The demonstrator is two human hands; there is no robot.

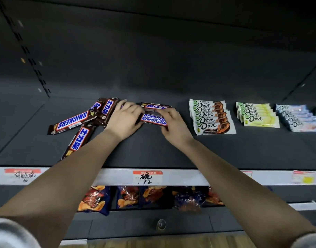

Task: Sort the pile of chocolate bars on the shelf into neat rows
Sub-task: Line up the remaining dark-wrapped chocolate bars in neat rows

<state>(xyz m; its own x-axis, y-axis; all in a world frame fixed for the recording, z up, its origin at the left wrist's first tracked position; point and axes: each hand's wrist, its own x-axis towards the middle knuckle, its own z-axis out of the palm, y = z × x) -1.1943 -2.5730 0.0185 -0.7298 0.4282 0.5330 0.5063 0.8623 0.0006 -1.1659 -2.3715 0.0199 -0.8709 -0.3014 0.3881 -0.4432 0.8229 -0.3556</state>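
Snickers bars (71, 122) | brown wrappers (blue logo) | loosely piled, crossing

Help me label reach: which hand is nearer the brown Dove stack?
Right. The right hand grips the Snickers bars just left of the brown Dove stack; the left hand holds their far end, farther left.
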